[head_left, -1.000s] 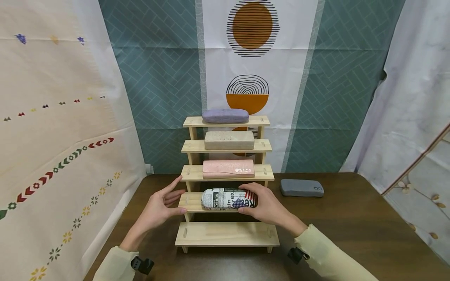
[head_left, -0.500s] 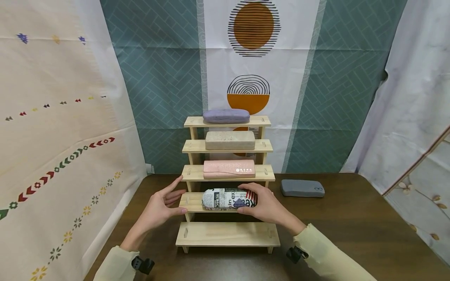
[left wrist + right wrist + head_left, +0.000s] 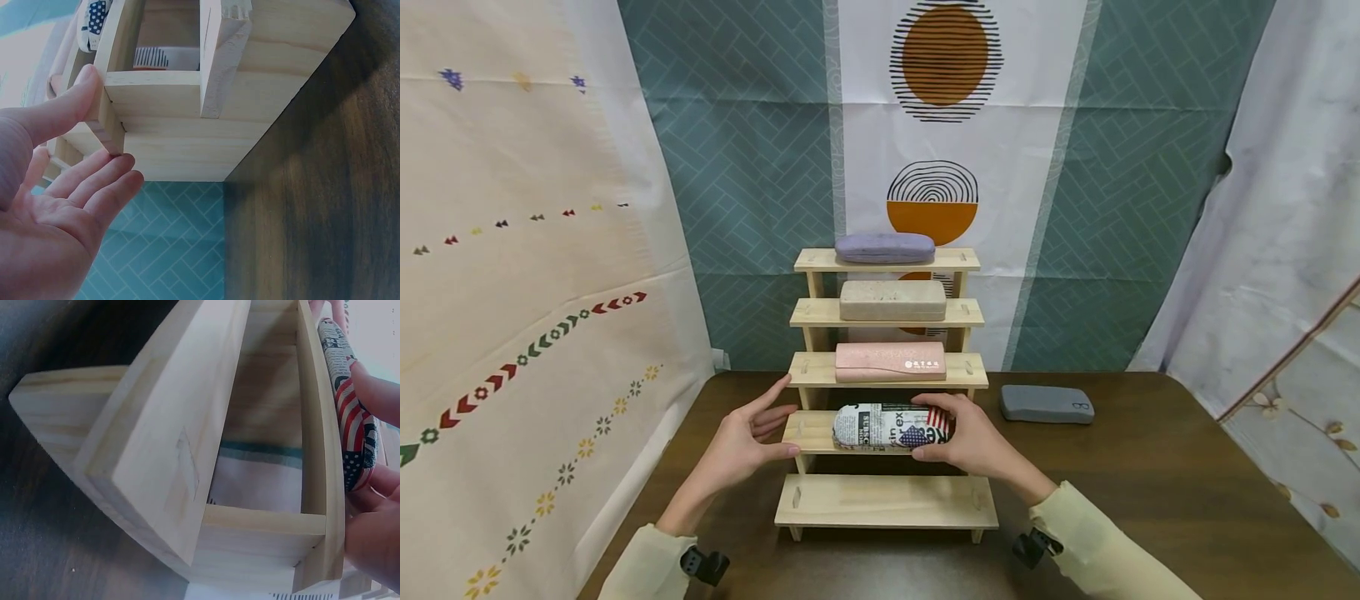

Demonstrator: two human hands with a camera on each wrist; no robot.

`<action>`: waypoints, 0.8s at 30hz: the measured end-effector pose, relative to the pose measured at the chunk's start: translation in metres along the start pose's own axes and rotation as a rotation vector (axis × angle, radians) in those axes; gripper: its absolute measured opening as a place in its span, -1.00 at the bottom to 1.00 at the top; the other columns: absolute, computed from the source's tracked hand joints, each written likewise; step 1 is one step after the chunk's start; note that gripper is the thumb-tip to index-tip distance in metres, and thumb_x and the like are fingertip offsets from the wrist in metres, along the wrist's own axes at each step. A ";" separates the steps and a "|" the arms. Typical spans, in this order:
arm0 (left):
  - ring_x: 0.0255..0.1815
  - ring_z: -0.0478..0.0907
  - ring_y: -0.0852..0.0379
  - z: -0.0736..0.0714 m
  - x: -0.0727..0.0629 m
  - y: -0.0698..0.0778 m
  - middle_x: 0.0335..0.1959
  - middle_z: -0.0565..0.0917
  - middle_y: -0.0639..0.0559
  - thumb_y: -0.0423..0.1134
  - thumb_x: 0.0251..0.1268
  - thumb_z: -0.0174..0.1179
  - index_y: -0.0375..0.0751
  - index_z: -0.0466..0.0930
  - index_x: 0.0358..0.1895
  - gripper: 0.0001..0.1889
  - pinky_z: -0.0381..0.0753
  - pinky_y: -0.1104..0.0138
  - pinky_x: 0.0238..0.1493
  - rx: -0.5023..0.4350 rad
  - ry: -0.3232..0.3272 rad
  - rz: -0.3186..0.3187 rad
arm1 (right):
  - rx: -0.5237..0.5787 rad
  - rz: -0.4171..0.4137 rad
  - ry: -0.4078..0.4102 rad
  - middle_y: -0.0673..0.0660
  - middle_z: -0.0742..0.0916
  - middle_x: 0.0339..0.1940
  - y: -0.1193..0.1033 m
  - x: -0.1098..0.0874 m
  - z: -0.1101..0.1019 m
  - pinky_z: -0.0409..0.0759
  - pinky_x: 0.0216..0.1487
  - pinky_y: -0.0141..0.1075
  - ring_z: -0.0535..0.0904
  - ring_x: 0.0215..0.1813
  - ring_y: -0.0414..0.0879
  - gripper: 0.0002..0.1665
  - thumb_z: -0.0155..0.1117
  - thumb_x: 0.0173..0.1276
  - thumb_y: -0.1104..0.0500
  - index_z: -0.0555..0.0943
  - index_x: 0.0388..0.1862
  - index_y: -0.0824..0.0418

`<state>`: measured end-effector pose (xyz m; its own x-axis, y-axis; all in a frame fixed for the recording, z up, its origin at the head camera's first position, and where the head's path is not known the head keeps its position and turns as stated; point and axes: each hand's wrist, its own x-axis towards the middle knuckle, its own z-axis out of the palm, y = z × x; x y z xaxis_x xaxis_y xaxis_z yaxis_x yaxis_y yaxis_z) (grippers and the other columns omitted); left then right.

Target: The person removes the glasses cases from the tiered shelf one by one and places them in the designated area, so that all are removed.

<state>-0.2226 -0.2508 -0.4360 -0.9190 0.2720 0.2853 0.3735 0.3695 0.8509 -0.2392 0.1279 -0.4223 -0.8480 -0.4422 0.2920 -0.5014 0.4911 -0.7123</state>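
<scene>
In the head view my right hand (image 3: 966, 435) grips the right end of a rounded glasses case with newspaper and flag print (image 3: 880, 427), thumb in front and fingers over the top. That case lies along the second-lowest shelf of a light wooden stepped rack (image 3: 808, 429). The right wrist view shows the case's striped end (image 3: 350, 425) between thumb and fingers. At the rack's left side, my left hand (image 3: 747, 442) has its thumb (image 3: 81, 94) against the same shelf's front corner, with fairly straight fingers by the shelf end. Its index fingertip reaches the tier above.
Higher tiers bear a pink glasses case (image 3: 889, 362), a beige case (image 3: 892, 301) and a purple case (image 3: 885, 247). The lowest shelf (image 3: 886, 502) is bare wood. A grey case (image 3: 1047, 404) lies on the dark table (image 3: 1120, 500) to the right. Patterned cloths hang around.
The head view has shifted slightly. Both hands keep nearly the same places, and the printed case stays on its shelf under my right hand.
</scene>
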 end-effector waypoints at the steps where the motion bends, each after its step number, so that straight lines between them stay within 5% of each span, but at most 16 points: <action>1: 0.36 0.55 -0.30 0.000 0.000 0.000 0.33 0.56 -0.45 -0.50 0.04 0.61 0.05 0.19 0.70 0.13 0.59 0.02 0.27 0.001 0.002 0.000 | 0.009 0.002 -0.005 0.12 0.67 0.05 0.000 0.000 0.000 0.62 -0.08 -0.23 0.56 -0.02 -0.06 -0.16 0.77 0.08 0.08 0.64 0.36 0.17; 24: 0.35 0.56 -0.32 0.000 -0.003 0.002 0.32 0.58 -0.43 -0.47 0.07 0.61 -0.05 0.19 0.70 0.11 0.59 0.00 0.27 0.021 0.006 0.013 | 0.134 0.045 -0.030 0.15 0.72 -0.02 -0.003 -0.001 -0.002 0.66 -0.16 -0.31 0.64 -0.11 -0.06 -0.18 0.75 0.10 0.22 0.62 0.34 0.32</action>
<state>-0.2195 -0.2510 -0.4350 -0.9147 0.2715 0.2994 0.3883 0.3848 0.8373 -0.2374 0.1287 -0.4192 -0.8624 -0.4457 0.2402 -0.4343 0.4074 -0.8034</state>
